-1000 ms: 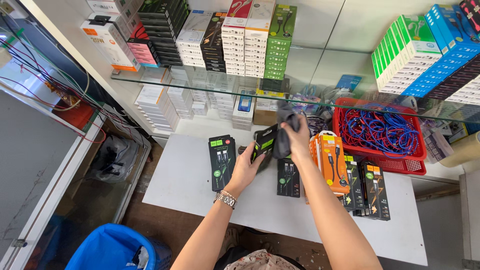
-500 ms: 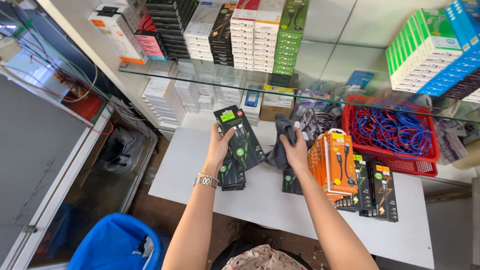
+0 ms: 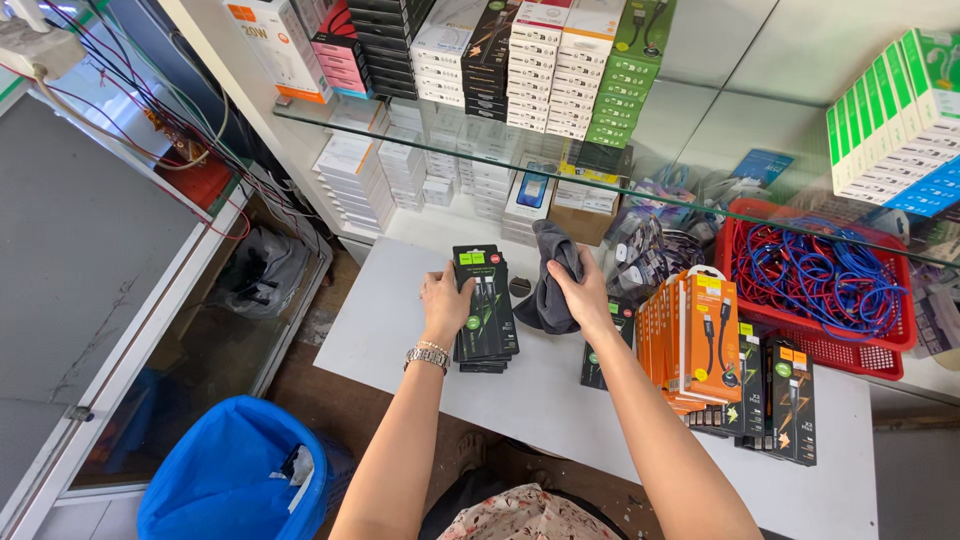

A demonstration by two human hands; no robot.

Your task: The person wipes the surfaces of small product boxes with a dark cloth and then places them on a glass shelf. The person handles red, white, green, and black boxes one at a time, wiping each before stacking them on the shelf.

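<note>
My left hand (image 3: 446, 301), with a metal watch on the wrist, grips the left edge of a stack of black and green cable boxes (image 3: 484, 309) lying on the white table (image 3: 400, 345). My right hand (image 3: 583, 293) holds a dark grey cloth (image 3: 551, 282) bunched up just right of that stack. Another black and green box (image 3: 600, 352) lies flat under my right forearm. A row of upright orange cable boxes (image 3: 698, 338) stands right of my right hand.
Black boxes (image 3: 788, 398) stand at the table's right. A red basket (image 3: 818, 284) holds blue and red cables. A glass shelf (image 3: 420, 150) with stacked boxes (image 3: 540, 65) runs above. A blue bin (image 3: 235, 478) sits on the floor at lower left.
My left hand has brought its black and green box down from the air onto the stack on the table. The right hand still holds the cloth, now lower and closer to the stack.
</note>
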